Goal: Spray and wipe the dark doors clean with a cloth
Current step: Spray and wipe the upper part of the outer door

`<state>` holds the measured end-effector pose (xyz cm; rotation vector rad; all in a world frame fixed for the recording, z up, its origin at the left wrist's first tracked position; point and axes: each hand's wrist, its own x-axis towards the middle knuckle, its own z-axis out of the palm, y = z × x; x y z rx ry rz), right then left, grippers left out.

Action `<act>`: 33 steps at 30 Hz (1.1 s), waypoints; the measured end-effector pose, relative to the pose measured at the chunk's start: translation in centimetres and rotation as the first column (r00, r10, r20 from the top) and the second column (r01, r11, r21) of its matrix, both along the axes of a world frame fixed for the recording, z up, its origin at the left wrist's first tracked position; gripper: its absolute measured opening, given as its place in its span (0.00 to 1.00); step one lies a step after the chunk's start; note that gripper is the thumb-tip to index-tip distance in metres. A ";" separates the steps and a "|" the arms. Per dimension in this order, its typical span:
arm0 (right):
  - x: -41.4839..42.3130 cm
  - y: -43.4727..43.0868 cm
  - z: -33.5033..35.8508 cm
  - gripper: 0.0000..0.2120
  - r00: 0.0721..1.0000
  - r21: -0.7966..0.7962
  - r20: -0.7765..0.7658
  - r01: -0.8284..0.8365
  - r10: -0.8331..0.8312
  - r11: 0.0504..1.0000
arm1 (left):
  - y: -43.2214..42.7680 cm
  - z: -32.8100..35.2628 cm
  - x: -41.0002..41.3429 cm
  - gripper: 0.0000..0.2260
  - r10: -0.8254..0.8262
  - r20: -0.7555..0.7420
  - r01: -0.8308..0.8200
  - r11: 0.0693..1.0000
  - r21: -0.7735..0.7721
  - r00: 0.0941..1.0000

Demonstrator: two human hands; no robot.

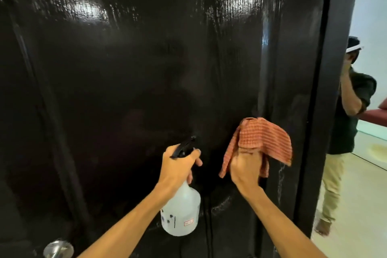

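Note:
A glossy dark door [136, 69] fills most of the view, with wet streaks near its right edge. My left hand [178, 166] grips the neck of a white spray bottle [181, 211] with a black trigger head that points at the door. My right hand [246, 167] holds an orange checked cloth [261, 140], which is bunched and raised close to the door's surface, its folds hanging over my fingers.
A round metal door knob [58, 249] sits at the lower left. The dark door frame [322, 90] runs down the right. Beyond it a person [345, 115] in a dark shirt and light trousers stands on a pale floor [360, 205].

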<state>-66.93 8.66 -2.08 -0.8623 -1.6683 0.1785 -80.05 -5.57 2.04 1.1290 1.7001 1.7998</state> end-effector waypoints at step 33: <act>-28.5 -23.9 2.1 0.12 0.807 0.313 0.544 -0.450 0.230 0.837 | -28.3 -3.9 -24.0 0.05 0.474 0.024 -0.474 0.875 0.104 0.880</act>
